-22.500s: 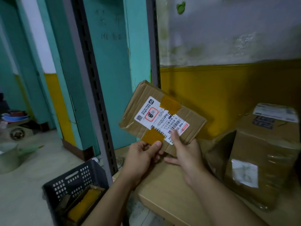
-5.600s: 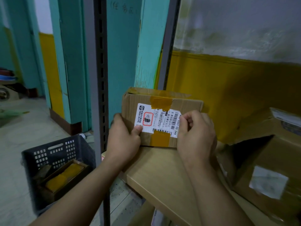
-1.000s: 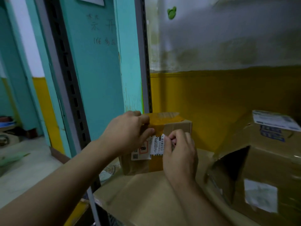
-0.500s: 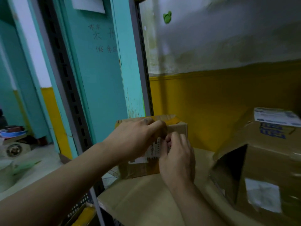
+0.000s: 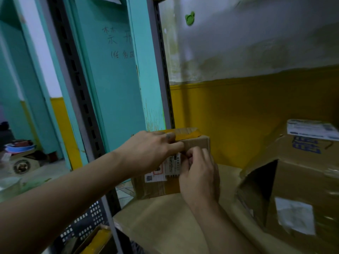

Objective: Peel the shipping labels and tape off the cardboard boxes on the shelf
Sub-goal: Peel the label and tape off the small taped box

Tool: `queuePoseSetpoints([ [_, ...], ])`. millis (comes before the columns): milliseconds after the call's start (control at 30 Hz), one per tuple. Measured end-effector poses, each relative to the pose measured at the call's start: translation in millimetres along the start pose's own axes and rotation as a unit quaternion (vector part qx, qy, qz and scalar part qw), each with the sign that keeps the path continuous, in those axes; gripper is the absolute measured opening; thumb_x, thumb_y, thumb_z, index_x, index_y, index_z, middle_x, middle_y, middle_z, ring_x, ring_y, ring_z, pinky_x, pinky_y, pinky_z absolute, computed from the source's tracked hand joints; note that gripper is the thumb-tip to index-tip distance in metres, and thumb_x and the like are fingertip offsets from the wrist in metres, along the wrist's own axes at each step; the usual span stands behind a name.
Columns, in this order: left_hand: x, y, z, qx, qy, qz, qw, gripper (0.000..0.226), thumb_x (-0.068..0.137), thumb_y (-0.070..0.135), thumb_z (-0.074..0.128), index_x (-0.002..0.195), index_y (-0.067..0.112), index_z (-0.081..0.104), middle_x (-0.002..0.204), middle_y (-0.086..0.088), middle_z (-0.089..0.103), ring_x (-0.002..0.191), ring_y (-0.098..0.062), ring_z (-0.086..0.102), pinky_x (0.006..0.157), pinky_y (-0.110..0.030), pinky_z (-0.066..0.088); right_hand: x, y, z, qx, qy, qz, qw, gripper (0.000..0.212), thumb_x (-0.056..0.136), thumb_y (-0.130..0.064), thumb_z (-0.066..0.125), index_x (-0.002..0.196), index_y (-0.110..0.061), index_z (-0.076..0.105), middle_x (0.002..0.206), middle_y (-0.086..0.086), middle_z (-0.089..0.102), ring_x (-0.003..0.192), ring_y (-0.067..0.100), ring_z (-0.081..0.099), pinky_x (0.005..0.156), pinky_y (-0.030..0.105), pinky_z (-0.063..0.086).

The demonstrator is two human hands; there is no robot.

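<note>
A small cardboard box (image 5: pixel 199 143) stands on the wooden shelf (image 5: pixel 165 222) against the yellow wall. Yellow tape (image 5: pixel 187 133) runs over its top. A white shipping label (image 5: pixel 166 168) covers its front, its right part lifted off the cardboard. My left hand (image 5: pixel 150 153) lies over the box's top front edge, fingers fairly straight, pressing it down. My right hand (image 5: pixel 199 173) pinches the label's peeled right edge. A larger torn cardboard box (image 5: pixel 300 182) with a label on top (image 5: pixel 311 129) and a white label on its front (image 5: pixel 293 215) stands to the right.
Grey slotted shelf uprights (image 5: pixel 80 99) stand left of the box, with a teal door frame behind. A dark plastic crate (image 5: pixel 86 226) holding yellow-taped cardboard sits on the floor below left. Bowls and clutter lie far left on the floor.
The label has been peeled further leftward off the small box's front; more bare cardboard shows at its right. My left hand stays on the box top. The camera has shifted slightly.
</note>
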State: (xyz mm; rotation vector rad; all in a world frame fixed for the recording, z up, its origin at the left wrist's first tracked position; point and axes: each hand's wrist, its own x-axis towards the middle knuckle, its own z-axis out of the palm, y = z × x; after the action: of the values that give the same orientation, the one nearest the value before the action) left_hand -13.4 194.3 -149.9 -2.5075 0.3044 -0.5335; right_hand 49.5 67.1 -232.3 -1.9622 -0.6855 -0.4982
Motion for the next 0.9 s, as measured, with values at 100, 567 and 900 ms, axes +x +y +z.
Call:
queuePoseSetpoints([
  [100,4,4,-5,0.023,-0.011,0.006,1.0,0.036,0.104,0.028,0.041,0.139,0.03,0.035,0.12,-0.003,0.05,0.082,-0.011,0.05,0.061,-0.025,0.055,0,-1,-1,0.0,-0.01,0.002,1.0,0.014,0.097,-0.027,0.049,0.087,-0.032,0.039,0.095,-0.014,0.038,0.09,0.004,0.035,0.086,0.027,0.04],
  [567,15,14,-10,0.093,-0.048,0.009,0.994,0.036,0.105,0.025,0.034,0.141,0.02,0.032,0.118,-0.011,0.049,0.092,-0.022,0.055,0.07,-0.036,0.055,-1,-4,-4,-0.005,-0.032,0.003,0.999,0.016,0.093,-0.023,0.053,0.089,-0.031,0.039,0.096,-0.013,0.04,0.092,0.005,0.038,0.083,0.023,0.037],
  [900,12,14,-2,0.077,-0.007,-0.008,0.997,0.032,0.104,0.026,0.037,0.136,0.02,0.035,0.118,-0.01,0.048,0.092,-0.022,0.052,0.071,-0.035,0.05,0,-5,-5,-0.011,-0.032,0.012,0.999,0.017,0.094,-0.022,0.051,0.089,-0.031,0.038,0.097,-0.015,0.039,0.093,0.003,0.038,0.09,0.026,0.043],
])
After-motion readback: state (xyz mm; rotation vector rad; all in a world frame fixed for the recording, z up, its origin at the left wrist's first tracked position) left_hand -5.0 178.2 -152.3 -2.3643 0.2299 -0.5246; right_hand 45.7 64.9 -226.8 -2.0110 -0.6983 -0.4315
